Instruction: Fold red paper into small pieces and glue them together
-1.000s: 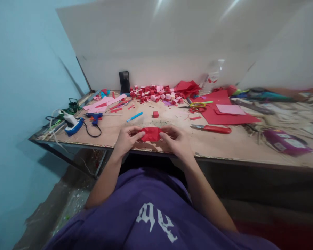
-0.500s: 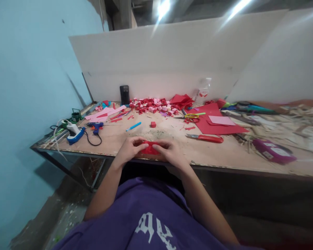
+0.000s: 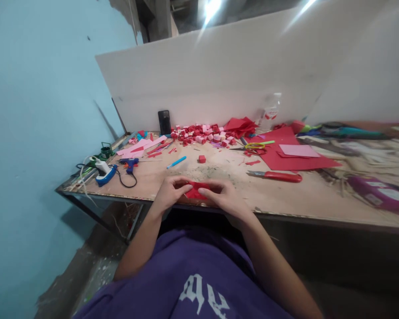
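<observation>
At the table's front edge, a piece of red paper (image 3: 197,190) is gripped from both sides. My left hand (image 3: 170,191) pinches its left end between thumb and fingers. On the right end, my right hand (image 3: 224,195) does the same, its thumb lying across the front. The paper looks creased, though its exact shape is partly covered by my fingers. Just beyond my hands a small red paper cube (image 3: 202,159) rests alone on the wood. A blue pen (image 3: 176,162) lies to its left.
Several red and pink cubes (image 3: 202,134) are heaped at the back, near a phone (image 3: 164,122). A blue glue gun (image 3: 130,165) and power strip (image 3: 106,175) sit left. Rightward are scissors (image 3: 254,146), a red-handled knife (image 3: 283,177), red sheets (image 3: 286,155) and a purple tape roll (image 3: 381,193).
The view has turned slightly left, so everything sits further right in the picture. Both hands keep their grip on the red paper, which has tilted a little.
</observation>
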Demonstrator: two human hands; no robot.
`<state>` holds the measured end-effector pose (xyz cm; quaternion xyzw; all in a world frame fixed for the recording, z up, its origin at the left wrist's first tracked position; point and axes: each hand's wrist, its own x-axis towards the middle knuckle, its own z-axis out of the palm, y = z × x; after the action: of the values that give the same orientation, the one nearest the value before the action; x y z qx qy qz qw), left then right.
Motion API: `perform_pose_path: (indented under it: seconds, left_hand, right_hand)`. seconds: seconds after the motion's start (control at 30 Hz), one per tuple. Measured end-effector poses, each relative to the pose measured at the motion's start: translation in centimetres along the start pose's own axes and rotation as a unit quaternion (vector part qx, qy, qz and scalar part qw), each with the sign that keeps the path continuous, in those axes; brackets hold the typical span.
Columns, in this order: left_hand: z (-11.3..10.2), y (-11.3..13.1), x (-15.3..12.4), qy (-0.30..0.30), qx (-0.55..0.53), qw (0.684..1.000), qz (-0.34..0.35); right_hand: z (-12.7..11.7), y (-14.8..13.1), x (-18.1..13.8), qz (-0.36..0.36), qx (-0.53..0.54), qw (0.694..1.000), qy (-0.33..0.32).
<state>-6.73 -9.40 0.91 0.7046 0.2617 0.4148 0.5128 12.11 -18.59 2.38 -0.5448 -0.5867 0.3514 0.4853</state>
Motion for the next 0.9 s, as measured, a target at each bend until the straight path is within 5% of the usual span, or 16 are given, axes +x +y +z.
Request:
perform_pose_path:
  seconds: [0.17,0.4,0.6,0.9]
  left_hand:
    - [-0.11,0.29,-0.18,-0.03,0.012,0.999,-0.022]
    - [-0.01,0.48,-0.22,-0.054,-0.025,0.995,-0.079]
    - [-0.28,0.45,-0.38,-0.068,-0.024,0.996,-0.054]
    - [-0.22,-0.05,-0.26,-0.058,-0.018,0.998,-0.01]
  right_hand:
    - [-0.23,0.48,0.36,-0.03,-0.029,0.999,0.006]
    - [-0.54,0.55,0.57,-0.039,-0.002,0.994,0.101]
    - [-0.29,0.44,0.28,-0.055,-0.046,0.997,0.032]
    - [-0.05,0.54,0.26,-0.017,0.003,1.0,0.025]
